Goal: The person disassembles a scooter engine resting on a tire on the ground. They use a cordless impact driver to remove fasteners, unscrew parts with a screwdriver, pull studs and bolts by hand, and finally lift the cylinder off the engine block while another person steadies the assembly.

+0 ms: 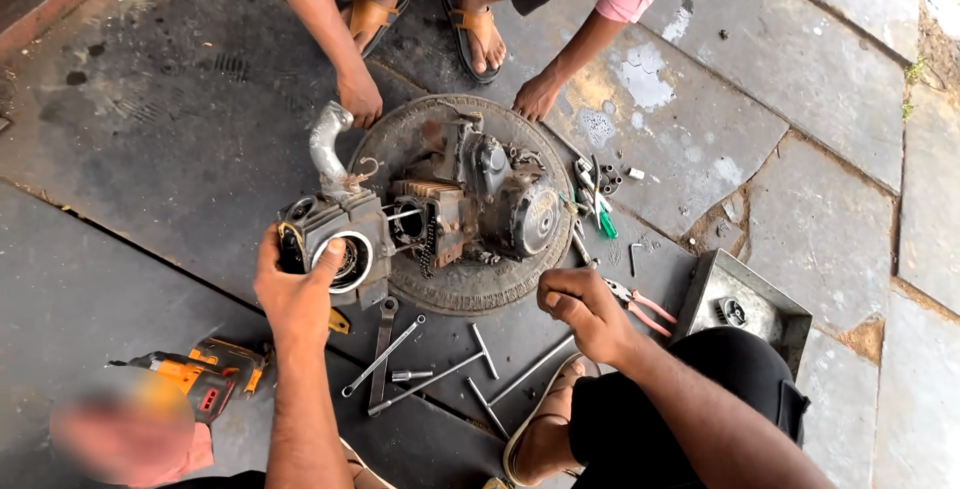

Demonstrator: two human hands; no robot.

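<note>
A dirty motorcycle engine (490, 204) lies on an old tyre (470, 289) on the stone floor. Its cylinder head (345, 234), with a bent silver exhaust pipe (328, 149), is pulled off to the left along its studs. My left hand (295, 289) grips the head's round opening from below. My right hand (580, 304) hovers by the tyre's right rim, fingers curled; whether it holds anything small I cannot tell. Across from me a person's two hands (360, 99) (537, 97) rest on the tyre's far edge.
Spanners and T-handle wrenches (420, 369) lie in front of the tyre. An orange power drill (205, 374) lies at the lower left. Pink-handled pliers (640, 304), sockets and a green screwdriver (600, 199) sit to the right, beside a metal tray (745, 304).
</note>
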